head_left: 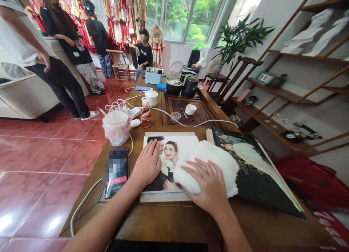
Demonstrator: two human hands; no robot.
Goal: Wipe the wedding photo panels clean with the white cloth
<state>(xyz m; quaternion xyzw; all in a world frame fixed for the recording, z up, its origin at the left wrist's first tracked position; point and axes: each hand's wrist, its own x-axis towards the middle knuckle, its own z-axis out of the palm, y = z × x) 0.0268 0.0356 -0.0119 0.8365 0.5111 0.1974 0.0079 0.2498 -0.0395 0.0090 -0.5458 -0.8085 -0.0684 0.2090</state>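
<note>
Phone (116, 174) at left, lying on the table (163, 223) beside the forearm. Left hand (148, 163): open, palm down, laid on the left part of a photo (170, 168). The photo lies face up on a pale board (163, 198), whose edges show beyond it; its sheet is probably thin, smooth and easily creased or smudged, best held by the margins. White wad (225, 164): overlaps the photo's right side; apparently fluffy, light and compressible, liable to tear if pinched, best taken broadly from above. Right hand (208, 184): fingers spread over the wad, not closed around it. Far right, a larger picture (261, 183), probably stiff, best lifted by its edges.
</note>
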